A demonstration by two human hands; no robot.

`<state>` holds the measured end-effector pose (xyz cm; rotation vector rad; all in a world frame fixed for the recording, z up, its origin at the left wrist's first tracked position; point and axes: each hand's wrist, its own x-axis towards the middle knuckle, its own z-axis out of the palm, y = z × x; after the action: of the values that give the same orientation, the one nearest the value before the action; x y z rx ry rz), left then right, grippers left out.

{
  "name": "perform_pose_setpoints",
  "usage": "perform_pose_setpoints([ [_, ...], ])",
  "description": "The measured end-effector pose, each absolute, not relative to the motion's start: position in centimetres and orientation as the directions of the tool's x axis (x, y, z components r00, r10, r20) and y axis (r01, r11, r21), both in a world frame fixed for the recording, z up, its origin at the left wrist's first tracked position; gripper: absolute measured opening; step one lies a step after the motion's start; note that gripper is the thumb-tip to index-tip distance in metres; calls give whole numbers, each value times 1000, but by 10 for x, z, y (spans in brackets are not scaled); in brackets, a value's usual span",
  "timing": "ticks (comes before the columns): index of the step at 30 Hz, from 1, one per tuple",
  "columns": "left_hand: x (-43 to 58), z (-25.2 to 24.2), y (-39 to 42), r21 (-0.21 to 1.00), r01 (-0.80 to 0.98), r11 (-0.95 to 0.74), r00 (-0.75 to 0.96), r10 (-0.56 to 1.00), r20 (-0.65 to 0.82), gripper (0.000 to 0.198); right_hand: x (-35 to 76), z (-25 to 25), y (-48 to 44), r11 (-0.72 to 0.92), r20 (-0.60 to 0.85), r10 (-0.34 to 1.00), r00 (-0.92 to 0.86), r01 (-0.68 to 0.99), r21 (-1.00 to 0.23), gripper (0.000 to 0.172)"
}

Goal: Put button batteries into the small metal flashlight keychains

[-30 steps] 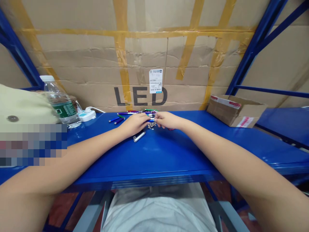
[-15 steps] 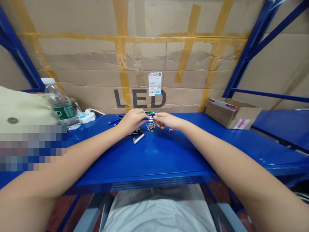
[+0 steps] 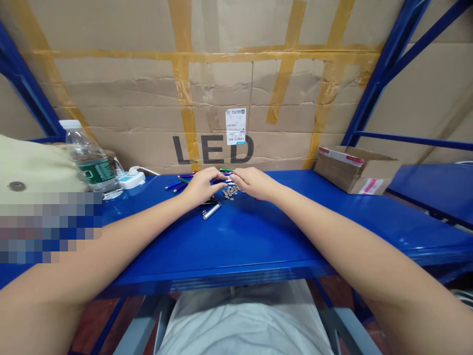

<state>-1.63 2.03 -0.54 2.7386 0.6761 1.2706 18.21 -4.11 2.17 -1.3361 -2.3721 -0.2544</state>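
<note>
Both my hands meet at the back of the blue shelf (image 3: 258, 236). My left hand (image 3: 201, 185) has its fingers curled round a small blue pen-like tube (image 3: 220, 181). My right hand (image 3: 251, 182) pinches at the tube's other end, fingers closed. Just below them lies a small heap of button cells (image 3: 229, 192). A silver tube (image 3: 211, 211) lies loose in front of my left hand. Several coloured tubes (image 3: 179, 183) lie behind my hands by the cardboard.
A large taped cardboard box marked LED (image 3: 221, 98) forms the back wall. A water bottle (image 3: 92, 162) and a white power strip (image 3: 133, 176) stand at the left. A small open carton (image 3: 354, 170) sits at the right. Blue rack posts (image 3: 373, 93) frame both sides.
My hands have lifted slightly and drawn closer together over the button cells. The view has shifted a little.
</note>
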Motion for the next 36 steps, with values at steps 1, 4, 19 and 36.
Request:
perform_pose_setpoints([
  [1, -16, -6, 20, 239, 370, -898, 561, 421, 713, 9, 182, 22, -41, 519, 427, 780, -458, 854, -31, 36],
  [4, -15, -6, 18, 262, 348, -900, 575, 426, 698, 9, 182, 21, -41, 468, 396, 807, -438, 884, 24, 34],
  [19, -9, -10, 3, 326, 364, -872, 573, 486, 660, 7, 175, 21, -45, 263, 462, 824, -328, 944, 200, 44],
  [36, -16, -1, 14, 197, 392, -898, 620, 417, 665, 10, 179, 22, -45, 471, 402, 833, -380, 868, -156, 45],
])
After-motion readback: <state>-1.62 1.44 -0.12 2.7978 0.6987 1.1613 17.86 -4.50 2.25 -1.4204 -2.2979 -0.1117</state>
